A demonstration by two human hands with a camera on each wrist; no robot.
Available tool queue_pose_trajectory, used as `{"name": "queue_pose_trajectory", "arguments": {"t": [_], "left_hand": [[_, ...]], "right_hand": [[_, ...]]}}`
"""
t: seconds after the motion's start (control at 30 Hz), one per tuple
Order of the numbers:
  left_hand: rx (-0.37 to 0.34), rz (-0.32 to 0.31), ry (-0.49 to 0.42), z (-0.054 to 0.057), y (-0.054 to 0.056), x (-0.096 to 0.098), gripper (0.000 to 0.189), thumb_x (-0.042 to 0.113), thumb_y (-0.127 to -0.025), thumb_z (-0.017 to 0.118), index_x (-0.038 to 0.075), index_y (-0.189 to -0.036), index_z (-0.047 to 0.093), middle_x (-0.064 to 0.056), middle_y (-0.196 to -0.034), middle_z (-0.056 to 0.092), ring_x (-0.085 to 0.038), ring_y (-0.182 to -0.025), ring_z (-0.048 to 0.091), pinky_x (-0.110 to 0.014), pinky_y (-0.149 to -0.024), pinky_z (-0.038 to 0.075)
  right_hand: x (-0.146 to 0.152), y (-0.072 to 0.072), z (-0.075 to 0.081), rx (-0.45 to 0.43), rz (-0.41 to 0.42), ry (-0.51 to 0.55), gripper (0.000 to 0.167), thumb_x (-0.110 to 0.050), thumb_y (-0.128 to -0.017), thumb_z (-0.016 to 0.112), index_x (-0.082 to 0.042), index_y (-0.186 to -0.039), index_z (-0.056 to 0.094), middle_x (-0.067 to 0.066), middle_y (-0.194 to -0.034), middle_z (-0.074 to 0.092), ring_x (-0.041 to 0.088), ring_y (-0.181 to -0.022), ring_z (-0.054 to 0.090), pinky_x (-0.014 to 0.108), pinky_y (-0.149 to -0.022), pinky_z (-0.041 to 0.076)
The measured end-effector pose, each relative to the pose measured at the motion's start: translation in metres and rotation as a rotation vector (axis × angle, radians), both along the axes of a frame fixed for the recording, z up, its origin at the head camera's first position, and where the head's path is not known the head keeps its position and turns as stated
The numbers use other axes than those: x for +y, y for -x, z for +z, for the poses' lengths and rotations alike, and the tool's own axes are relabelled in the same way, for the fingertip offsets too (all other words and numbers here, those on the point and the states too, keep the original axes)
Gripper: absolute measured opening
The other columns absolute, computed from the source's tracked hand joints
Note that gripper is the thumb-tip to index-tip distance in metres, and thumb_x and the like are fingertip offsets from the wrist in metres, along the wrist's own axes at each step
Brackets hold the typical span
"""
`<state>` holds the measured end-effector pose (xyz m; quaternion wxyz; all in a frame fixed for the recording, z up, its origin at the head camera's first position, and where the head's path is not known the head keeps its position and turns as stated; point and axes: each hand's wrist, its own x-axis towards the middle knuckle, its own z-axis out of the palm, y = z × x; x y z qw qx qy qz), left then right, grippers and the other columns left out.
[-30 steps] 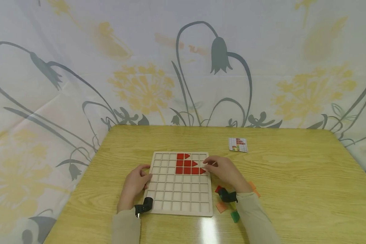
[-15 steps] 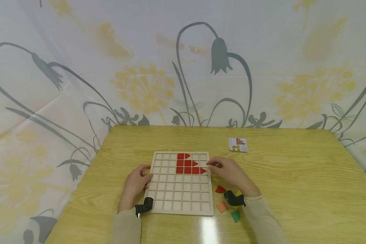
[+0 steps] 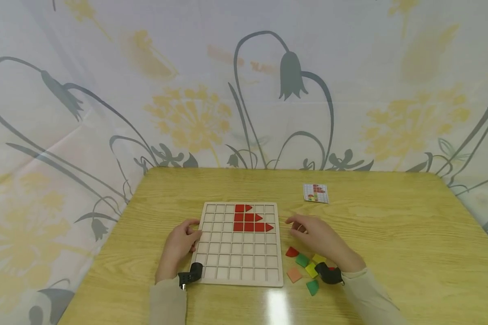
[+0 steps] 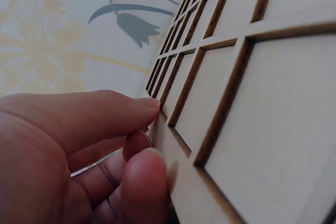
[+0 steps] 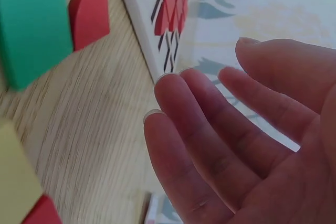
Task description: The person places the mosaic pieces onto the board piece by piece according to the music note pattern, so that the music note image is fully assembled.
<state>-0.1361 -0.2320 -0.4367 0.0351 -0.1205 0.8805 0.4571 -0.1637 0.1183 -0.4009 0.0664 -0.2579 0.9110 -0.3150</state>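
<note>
A square wooden grid board (image 3: 237,262) lies on the table with rows of red squares (image 3: 249,226) in its upper right part, each row ending in a red pointed piece (image 3: 269,227). At the board's left edge my left hand (image 3: 178,243) grips the rim, thumb and index fingertips against the wood in the left wrist view. My right hand (image 3: 321,237) hovers to the right of the board. Its fingers are loosely bent with nothing between them, as the right wrist view shows. Below it lie a red quarter-round piece (image 3: 292,252) and a green square (image 3: 302,260).
Beside the board's lower right are an orange square (image 3: 294,275), a green quarter-round piece (image 3: 312,287) and yellow pieces (image 3: 311,270), some partly behind the right wrist camera (image 3: 327,273). A printed pattern card (image 3: 316,193) lies farther back. A flower-patterned cloth (image 3: 244,90) hangs behind the table.
My right hand has drawn away from the board's right edge, moving right and slightly toward me, uncovering more loose pieces. My left hand has stayed at the board's left edge.
</note>
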Motion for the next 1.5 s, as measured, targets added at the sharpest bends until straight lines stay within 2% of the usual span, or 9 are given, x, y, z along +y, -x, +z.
{"name": "queue_pose_trajectory", "arguments": {"t": [0.27, 0.47, 0.7, 0.83, 1.07, 1.2, 1.5], "left_hand": [[0.001, 0.0, 0.005, -0.002, 0.002, 0.001, 0.035, 0.016, -0.086, 0.057, 0.01, -0.121, 0.053, -0.004, -0.075, 0.054, -0.014, -0.05, 0.051, -0.027, -0.049, 0.039], [-0.01, 0.005, -0.005, -0.002, 0.002, 0.0, 0.036, 0.016, -0.087, 0.055, 0.012, -0.122, 0.052, -0.005, -0.078, 0.055, -0.014, -0.052, 0.052, -0.026, -0.05, 0.041], [-0.015, -0.003, -0.003, -0.002, 0.001, -0.001, 0.036, 0.015, -0.087, 0.054, 0.012, -0.122, 0.052, -0.005, -0.08, 0.056, -0.014, -0.052, 0.052, -0.027, -0.051, 0.042], [-0.016, -0.007, -0.003, -0.002, 0.001, -0.001, 0.036, 0.015, -0.087, 0.054, 0.012, -0.123, 0.051, -0.005, -0.081, 0.056, -0.014, -0.052, 0.052, -0.027, -0.051, 0.042], [-0.016, -0.008, -0.013, -0.001, 0.001, -0.002, 0.036, 0.015, -0.087, 0.053, 0.011, -0.123, 0.051, -0.005, -0.08, 0.056, -0.014, -0.051, 0.052, -0.027, -0.05, 0.043], [-0.021, -0.007, -0.019, -0.001, 0.001, -0.001, 0.036, 0.015, -0.087, 0.053, 0.011, -0.123, 0.051, -0.005, -0.081, 0.056, -0.014, -0.051, 0.052, -0.027, -0.05, 0.043], [-0.018, -0.007, -0.021, -0.001, 0.001, -0.001, 0.036, 0.014, -0.087, 0.053, 0.011, -0.123, 0.051, -0.006, -0.08, 0.055, -0.014, -0.051, 0.051, -0.027, -0.05, 0.043]], "right_hand": [[0.023, -0.006, 0.0, 0.053, 0.005, -0.073, 0.02, -0.019, -0.088, 0.057, -0.014, -0.106, 0.064, -0.008, -0.096, 0.059, 0.01, -0.084, 0.054, 0.034, -0.074, 0.045], [0.038, -0.01, 0.002, 0.05, -0.005, -0.08, 0.021, -0.02, -0.088, 0.056, -0.012, -0.107, 0.063, -0.009, -0.093, 0.058, 0.008, -0.08, 0.053, 0.032, -0.07, 0.045], [0.056, -0.016, 0.003, 0.031, -0.05, -0.141, 0.021, -0.02, -0.087, 0.058, -0.012, -0.106, 0.062, -0.01, -0.088, 0.057, 0.008, -0.078, 0.053, 0.03, -0.067, 0.045], [0.068, -0.019, 0.002, 0.049, -0.06, -0.161, 0.023, -0.018, -0.086, 0.059, -0.011, -0.107, 0.062, -0.006, -0.091, 0.057, 0.011, -0.079, 0.054, 0.032, -0.066, 0.045], [0.08, -0.024, -0.002, 0.079, -0.083, -0.23, 0.029, -0.017, -0.083, 0.062, -0.007, -0.109, 0.061, 0.005, -0.101, 0.055, 0.021, -0.086, 0.056, 0.04, -0.073, 0.046], [0.084, -0.027, -0.005, 0.098, -0.06, -0.263, 0.03, -0.016, -0.082, 0.063, -0.006, -0.11, 0.061, 0.004, -0.1, 0.054, 0.019, -0.084, 0.055, 0.038, -0.071, 0.047], [0.089, -0.032, -0.012, 0.047, -0.052, -0.239, 0.042, -0.032, -0.084, 0.061, -0.006, -0.116, 0.057, -0.002, -0.096, 0.051, 0.008, -0.076, 0.046, 0.03, -0.065, 0.043]]}}
